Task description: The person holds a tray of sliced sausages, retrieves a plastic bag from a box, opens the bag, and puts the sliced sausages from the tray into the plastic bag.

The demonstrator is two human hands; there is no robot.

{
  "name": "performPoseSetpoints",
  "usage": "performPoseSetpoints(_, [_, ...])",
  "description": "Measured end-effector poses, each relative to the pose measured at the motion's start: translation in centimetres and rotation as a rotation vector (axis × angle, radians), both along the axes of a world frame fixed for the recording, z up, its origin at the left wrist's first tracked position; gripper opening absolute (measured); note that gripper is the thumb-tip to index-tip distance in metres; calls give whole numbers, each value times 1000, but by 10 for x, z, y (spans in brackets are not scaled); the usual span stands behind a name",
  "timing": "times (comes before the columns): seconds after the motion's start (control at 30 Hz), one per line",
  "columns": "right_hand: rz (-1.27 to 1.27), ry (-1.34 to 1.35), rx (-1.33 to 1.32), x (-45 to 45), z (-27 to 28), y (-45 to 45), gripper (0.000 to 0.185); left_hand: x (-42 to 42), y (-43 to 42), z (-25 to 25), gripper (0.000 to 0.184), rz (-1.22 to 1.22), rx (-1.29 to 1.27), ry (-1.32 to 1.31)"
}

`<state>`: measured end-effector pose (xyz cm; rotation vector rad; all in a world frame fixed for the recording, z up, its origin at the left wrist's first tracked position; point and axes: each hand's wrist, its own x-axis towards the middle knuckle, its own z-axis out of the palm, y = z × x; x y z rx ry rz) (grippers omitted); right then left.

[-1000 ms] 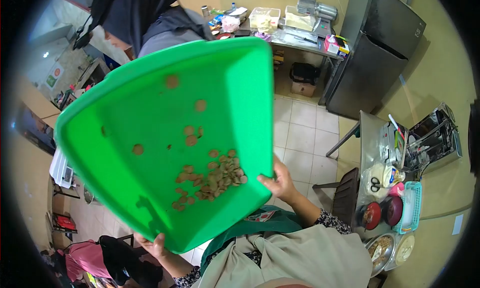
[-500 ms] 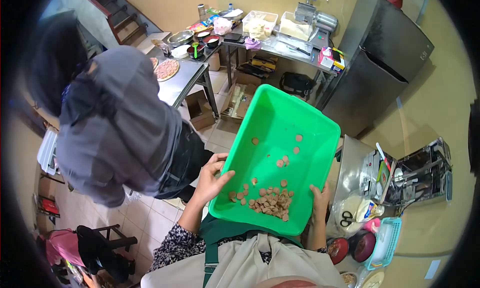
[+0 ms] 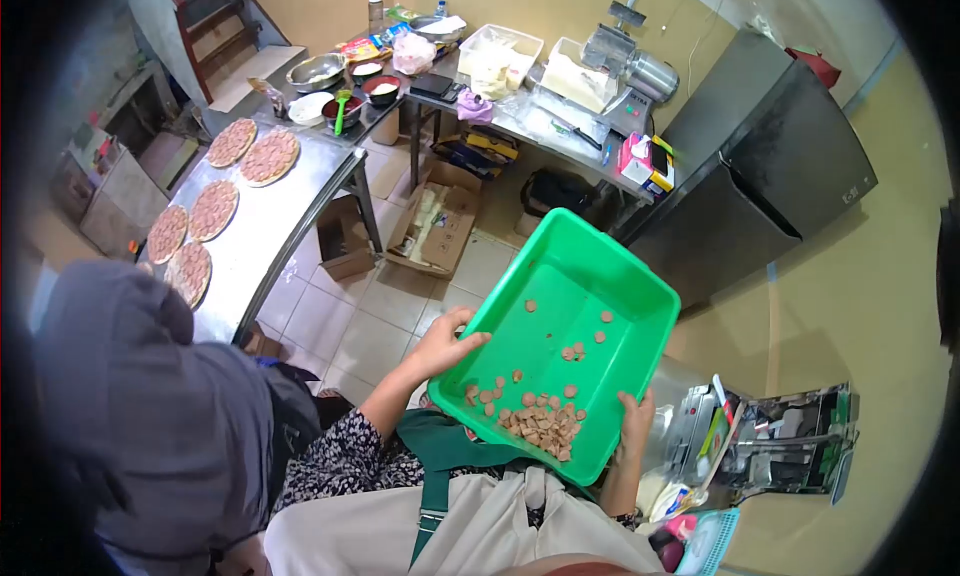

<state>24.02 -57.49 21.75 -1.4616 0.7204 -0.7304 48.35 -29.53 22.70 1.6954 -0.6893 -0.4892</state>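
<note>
A green plastic tub (image 3: pixel 560 316) is held in front of my body, tilted toward me. My left hand (image 3: pixel 447 346) grips its left rim, thumb over the edge and fingers outside. On the right rim, my right hand (image 3: pixel 634 426) holds on with the thumb showing and the other fingers mostly hidden behind the wall. Inside the tub, thin round brown slices (image 3: pixel 545 426), which look like sausage, are heaped at the near end. A few more slices lie scattered across the bottom.
A person in a grey top (image 3: pixel 170 406) stands close on my left at a metal table (image 3: pixel 270 216) bearing several topped pizzas (image 3: pixel 213 210). Ahead are a worktable with a meat slicer or grinder (image 3: pixel 632 61), a cardboard box (image 3: pixel 435 221) on the floor and a dark fridge (image 3: pixel 750 176).
My view has turned and moved forward, bringing more pizzas into sight. The person in grey now appears lower and further left. Both hands still hold the tub.
</note>
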Motion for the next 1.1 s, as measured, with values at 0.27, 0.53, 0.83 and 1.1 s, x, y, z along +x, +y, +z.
performPoseSetpoints(0.27, [-188,-1,-32,42,22,-102,40,117,-106,-21,59,133,-394,473])
performPoseSetpoints(0.53, [205,-91,68,224,13,-209,41,174,-145,25,89,113,-394,426])
performPoseSetpoints(0.83, [681,93,32,434,15,-247,42,196,-135,25,77,618,-590,513])
performPoseSetpoints(1.1, [930,76,150,542,-14,-198,36,239,-128,1,73,687,-541,519])
